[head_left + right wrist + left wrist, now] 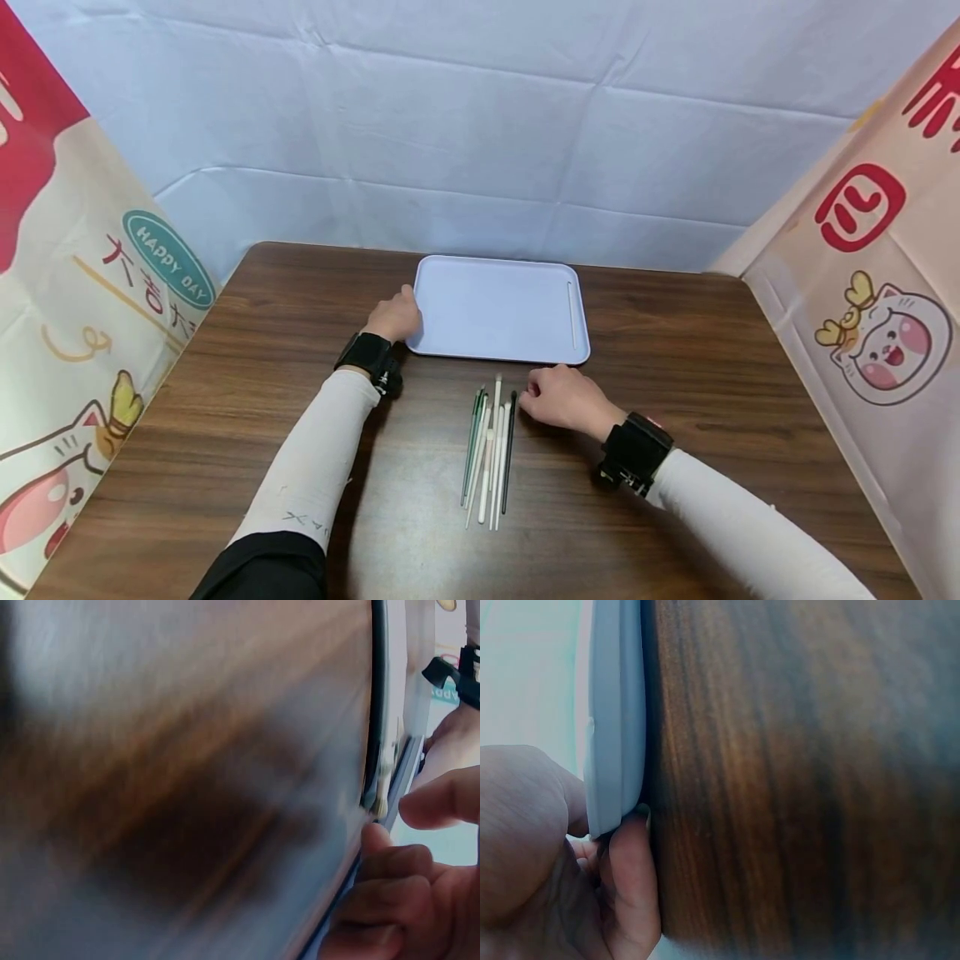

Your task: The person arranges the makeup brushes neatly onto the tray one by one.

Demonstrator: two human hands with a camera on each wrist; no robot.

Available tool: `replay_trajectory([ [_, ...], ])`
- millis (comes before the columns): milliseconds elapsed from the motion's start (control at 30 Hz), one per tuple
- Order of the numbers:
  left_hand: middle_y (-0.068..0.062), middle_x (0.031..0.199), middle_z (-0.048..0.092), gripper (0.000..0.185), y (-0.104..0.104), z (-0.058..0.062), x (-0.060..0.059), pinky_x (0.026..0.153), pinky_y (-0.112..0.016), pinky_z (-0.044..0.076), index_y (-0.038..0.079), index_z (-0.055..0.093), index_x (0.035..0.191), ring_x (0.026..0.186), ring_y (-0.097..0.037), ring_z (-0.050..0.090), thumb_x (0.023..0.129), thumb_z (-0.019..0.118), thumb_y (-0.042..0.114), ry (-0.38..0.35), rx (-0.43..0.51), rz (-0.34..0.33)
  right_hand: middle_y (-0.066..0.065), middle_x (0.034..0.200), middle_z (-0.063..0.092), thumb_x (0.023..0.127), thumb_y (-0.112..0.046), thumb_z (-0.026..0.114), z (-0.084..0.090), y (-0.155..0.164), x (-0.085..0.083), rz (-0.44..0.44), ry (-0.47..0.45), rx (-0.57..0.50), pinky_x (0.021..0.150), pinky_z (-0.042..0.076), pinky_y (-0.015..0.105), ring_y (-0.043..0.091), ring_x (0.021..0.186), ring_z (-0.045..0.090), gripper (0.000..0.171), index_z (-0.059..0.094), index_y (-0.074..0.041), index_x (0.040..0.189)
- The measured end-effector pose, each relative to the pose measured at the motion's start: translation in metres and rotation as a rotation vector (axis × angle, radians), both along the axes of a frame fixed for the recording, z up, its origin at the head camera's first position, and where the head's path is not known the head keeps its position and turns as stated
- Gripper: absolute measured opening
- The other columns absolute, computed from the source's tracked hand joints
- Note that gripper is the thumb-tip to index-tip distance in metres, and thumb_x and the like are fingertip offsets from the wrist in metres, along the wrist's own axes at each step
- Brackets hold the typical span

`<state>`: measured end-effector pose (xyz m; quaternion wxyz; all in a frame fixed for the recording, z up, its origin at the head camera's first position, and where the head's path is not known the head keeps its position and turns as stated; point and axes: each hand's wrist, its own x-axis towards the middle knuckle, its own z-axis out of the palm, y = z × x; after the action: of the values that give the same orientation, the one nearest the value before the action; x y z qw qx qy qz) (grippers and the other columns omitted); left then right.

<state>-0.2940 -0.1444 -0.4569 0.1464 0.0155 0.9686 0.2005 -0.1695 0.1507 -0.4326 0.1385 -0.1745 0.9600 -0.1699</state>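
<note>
A pale, shallow rectangular tray (pixel 495 308) lies at the back of the wooden table. My left hand (pixel 394 317) pinches its left rim near the front corner. In the left wrist view, the thumb side of the left hand (pixel 525 847) is above the tray edge (pixel 615 727) and a fingertip tucks beneath it. Closer to me lies a bundle of slim paintbrushes (pixel 489 458) with white, green and black handles. My right hand (pixel 566 400) is just right of their far ends. In the right wrist view, its fingers (pixel 390 900) are loosely curled, thumb apart, beside a brush tip (pixel 381 806).
The dark wood table (pixel 675 358) extends to both sides of the tray. A pale cloth (pixel 450 125) hangs behind its back edge. Printed cloths flank the left (pixel 90 333) and right (pixel 862 350) sides.
</note>
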Motion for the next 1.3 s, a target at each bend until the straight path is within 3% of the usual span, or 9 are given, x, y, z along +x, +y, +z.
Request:
replay_trajectory([
  [433, -0.021, 0.118, 0.058, 0.039, 0.000, 0.002, 0.001, 0.085, -0.048, 0.047, -0.004, 0.034, 0.138, 0.094, -0.039, 0.058, 0.107, 0.032, 0.019, -0.002, 0.001, -0.005, -0.006, 0.059, 0.046, 0.087, -0.026, 0.062, 0.001, -0.012, 0.018, 0.037, -0.021, 0.031, 0.050, 0.032, 0.030, 0.013, 0.052, 0.043, 0.023, 0.054, -0.018, 0.067],
  [933, -0.021, 0.118, 0.058, 0.040, -0.001, 0.000, -0.001, 0.084, -0.048, 0.046, -0.004, 0.033, 0.139, 0.093, -0.038, 0.058, 0.107, 0.033, 0.019, 0.002, 0.001, -0.009, -0.007, 0.057, 0.046, 0.091, -0.029, 0.065, -0.002, -0.019, 0.035, 0.088, -0.034, 0.055, 0.050, 0.035, 0.029, 0.012, 0.051, 0.045, 0.028, 0.055, -0.020, 0.067],
  [1300, -0.021, 0.122, 0.058, 0.042, -0.001, -0.002, -0.001, 0.086, -0.048, 0.046, -0.003, 0.032, 0.143, 0.096, -0.039, 0.058, 0.107, 0.031, 0.019, 0.005, 0.009, -0.001, -0.007, 0.054, 0.039, 0.093, -0.034, 0.064, -0.001, -0.020, 0.038, 0.043, -0.067, 0.094, 0.048, 0.030, 0.029, 0.013, 0.048, 0.040, 0.039, 0.049, -0.018, 0.060],
])
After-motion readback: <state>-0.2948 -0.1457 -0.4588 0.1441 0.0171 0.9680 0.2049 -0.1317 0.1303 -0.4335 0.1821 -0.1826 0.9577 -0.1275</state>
